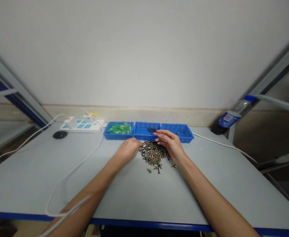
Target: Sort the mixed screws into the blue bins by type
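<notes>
A heap of small metal screws [153, 154] lies on the grey table [139, 194] in front of three blue bins. My left hand [128, 149] rests knuckles-up at the heap's left edge, fingers curled toward the screws. My right hand [169, 142] lies over the heap's upper right part, fingers spread and reaching toward the middle blue bin [141, 132]. Whether either hand pinches a screw is hidden. The left blue bin [118, 130] holds green plastic pieces. The right blue bin [184, 133] holds a few small dark parts.
A white power strip [81, 125] with a plug sits at the back left, its white cable [70, 172] looping to the table's front edge. A black round disc [60, 134] lies beside it. A plastic bottle [229, 118] leans at the back right. Metal shelf frames flank both sides.
</notes>
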`<state>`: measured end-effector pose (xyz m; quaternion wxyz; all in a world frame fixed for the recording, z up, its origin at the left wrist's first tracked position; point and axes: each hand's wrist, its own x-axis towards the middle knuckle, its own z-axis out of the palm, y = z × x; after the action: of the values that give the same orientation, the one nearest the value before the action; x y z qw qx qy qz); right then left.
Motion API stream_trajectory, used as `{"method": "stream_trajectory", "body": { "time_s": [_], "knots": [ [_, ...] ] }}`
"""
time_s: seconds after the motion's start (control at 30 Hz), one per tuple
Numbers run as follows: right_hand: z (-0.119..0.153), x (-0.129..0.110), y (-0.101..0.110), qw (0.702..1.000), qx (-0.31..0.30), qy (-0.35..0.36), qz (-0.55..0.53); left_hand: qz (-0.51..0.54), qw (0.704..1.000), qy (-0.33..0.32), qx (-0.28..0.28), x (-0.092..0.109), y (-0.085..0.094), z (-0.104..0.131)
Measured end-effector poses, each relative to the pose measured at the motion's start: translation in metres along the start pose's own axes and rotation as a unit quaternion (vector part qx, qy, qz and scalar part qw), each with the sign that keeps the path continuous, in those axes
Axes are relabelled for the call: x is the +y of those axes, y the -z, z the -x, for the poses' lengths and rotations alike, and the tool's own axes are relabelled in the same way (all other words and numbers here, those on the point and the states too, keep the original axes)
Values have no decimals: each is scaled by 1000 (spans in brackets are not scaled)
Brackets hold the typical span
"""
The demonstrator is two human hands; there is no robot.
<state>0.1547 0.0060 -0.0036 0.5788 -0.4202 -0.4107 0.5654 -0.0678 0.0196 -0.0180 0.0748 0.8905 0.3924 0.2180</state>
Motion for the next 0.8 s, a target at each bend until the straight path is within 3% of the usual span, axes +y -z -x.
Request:
{"method": "stream_trajectory", "body": {
  "time_s": [0.27,0.57,0.67,0.8],
  "knots": [
    [1,-2,0,1000,4,-7,-7,11,1000,-8,26,-5,-4,0],
    [2,-1,0,1000,-6,2,30,128,981,18,145,8,4,-5],
    [2,0,-1,995,-30,27,89,224,959,79,156,16,4,-7],
    [2,5,-4,986,-61,53,144,382,898,159,149,19,4,-8]
  ]
}}
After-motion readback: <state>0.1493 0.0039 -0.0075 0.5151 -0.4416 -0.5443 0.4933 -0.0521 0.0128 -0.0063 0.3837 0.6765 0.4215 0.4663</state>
